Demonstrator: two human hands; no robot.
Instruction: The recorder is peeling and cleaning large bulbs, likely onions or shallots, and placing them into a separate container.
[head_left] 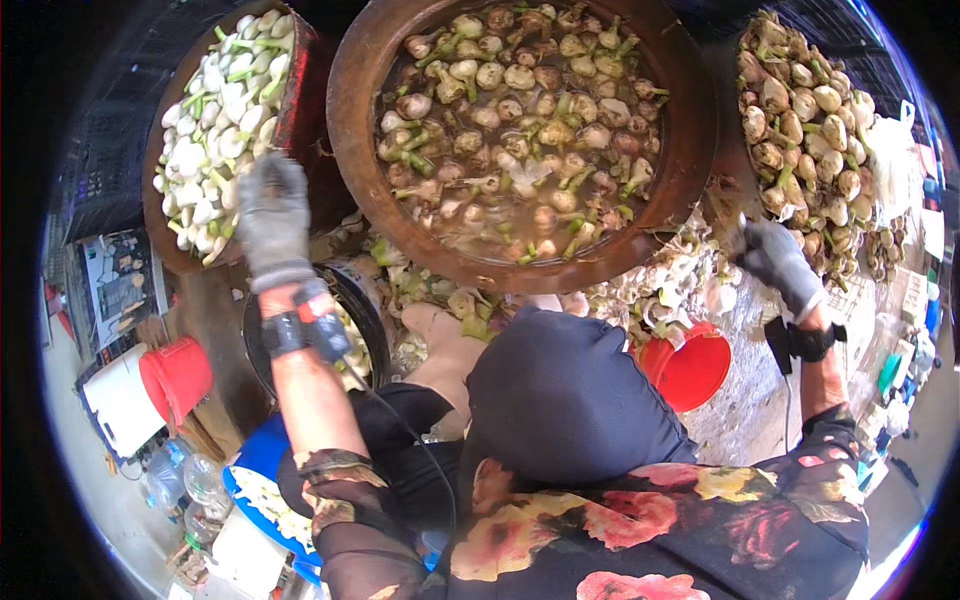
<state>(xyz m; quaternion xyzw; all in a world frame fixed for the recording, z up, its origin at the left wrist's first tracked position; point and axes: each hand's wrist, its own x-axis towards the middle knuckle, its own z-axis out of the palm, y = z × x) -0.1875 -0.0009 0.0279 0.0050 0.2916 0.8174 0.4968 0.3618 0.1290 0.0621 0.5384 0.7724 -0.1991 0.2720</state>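
Gloved in grey, my left hand is at the near right edge of a red-sided container heaped with white peeled bulbs that have green stem ends. Its fingers are bunched and curled down; anything in them is hidden. My right hand, in a matching glove, is closed beside the near left edge of a pile of unpeeled brownish bulbs. What its fingers hold, if anything, I cannot make out. Between the hands, a wide brown basin holds muddy water and many floating bulbs with short green stems.
Peelings lie along the basin's near side. A red bucket lies tipped by my knee. Near my left forearm are a black bucket and a blue basin with pale pieces. Plastic bottles stand at lower left, a white bag at right.
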